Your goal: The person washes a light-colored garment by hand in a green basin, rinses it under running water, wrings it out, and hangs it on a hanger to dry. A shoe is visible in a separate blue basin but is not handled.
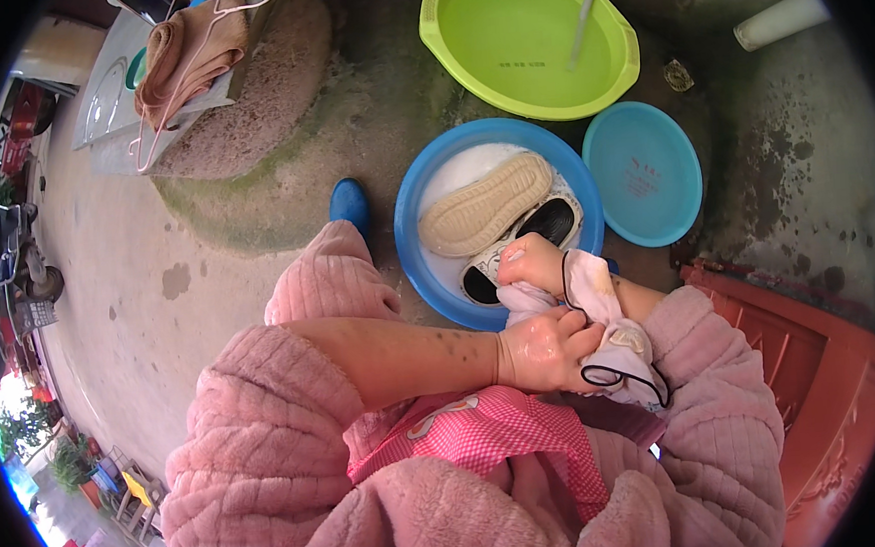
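Note:
A wet pale pink cloth [622, 341] with black edging is bunched and twisted between my two hands. My left hand [551, 349] grips it closer to my body. Just beyond, my right hand [531, 264] is closed on another part, and a fold hangs over the right wrist. Both hands look wet. Under them stands a blue plastic basin [420, 274] with whitish, sudsy water [436, 187]. In it, one shoe lies with its beige ridged sole [486, 204] up. Beside that, a white patterned shoe [498, 258] shows its black insole, partly hidden by my right hand.
Beyond are a lime-green basin [528, 35] of water with a grey hose [587, 16] in it, and a teal basin [642, 174]. A red panel [812, 371] stands close on my right. At upper left, a slab [108, 106] holds a brown towel [195, 59] and pink hanger [147, 133].

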Motion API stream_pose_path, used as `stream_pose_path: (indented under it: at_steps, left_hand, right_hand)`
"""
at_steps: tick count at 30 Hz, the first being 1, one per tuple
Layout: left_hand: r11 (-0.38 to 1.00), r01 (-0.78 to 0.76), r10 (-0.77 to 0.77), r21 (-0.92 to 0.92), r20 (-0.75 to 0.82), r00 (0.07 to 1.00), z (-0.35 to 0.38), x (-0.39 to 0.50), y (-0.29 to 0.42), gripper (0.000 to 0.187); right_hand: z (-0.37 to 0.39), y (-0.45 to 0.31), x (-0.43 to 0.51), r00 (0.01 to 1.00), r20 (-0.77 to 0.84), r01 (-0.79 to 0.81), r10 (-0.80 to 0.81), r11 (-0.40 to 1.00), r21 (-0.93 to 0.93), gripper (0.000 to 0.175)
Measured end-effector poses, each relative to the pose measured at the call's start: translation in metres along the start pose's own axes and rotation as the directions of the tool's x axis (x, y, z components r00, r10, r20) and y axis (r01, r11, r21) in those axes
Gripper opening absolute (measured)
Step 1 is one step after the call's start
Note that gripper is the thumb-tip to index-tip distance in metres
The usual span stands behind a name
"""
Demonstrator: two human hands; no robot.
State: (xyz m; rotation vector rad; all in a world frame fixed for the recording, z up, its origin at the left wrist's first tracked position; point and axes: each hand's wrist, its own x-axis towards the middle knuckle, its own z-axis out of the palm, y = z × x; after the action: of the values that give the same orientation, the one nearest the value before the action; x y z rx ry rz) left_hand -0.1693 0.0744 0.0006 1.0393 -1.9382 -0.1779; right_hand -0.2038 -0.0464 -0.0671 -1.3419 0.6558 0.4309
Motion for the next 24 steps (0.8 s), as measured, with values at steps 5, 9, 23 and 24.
stream_pose_path:
  at_steps: [5,9,23,24]
  left_hand:
    - [0.825,0.551,-0.559,-0.128,-0.035,0.829,-0.077,0.036,-0.039,0.053]
    - [0.303,0.218,-0.887,-0.928,-0.191,0.420,-0.144,0.063,-0.080,0.073]
    - [-0.573,0.097,-0.652,-0.814,0.524,0.548,-0.086,0.057,-0.024,0.051]
    - [-0.606,0.098,-0.633,-0.789,0.554,0.540,-0.091,0.058,-0.025,0.052]
  right_hand:
    - [-0.003,-0.054,-0.028,0.973,-0.179,0.222,-0.146,0.802,0.555,0.027]
    - [-0.035,-0.046,-0.054,0.879,-0.127,0.430,-0.459,0.651,0.626,0.057]
    - [-0.027,-0.112,-0.064,0.580,-0.431,0.726,-0.692,0.198,0.659,0.085]
    - [-0.026,-0.113,-0.065,0.564,-0.523,0.788,-0.639,0.227,0.573,0.083]
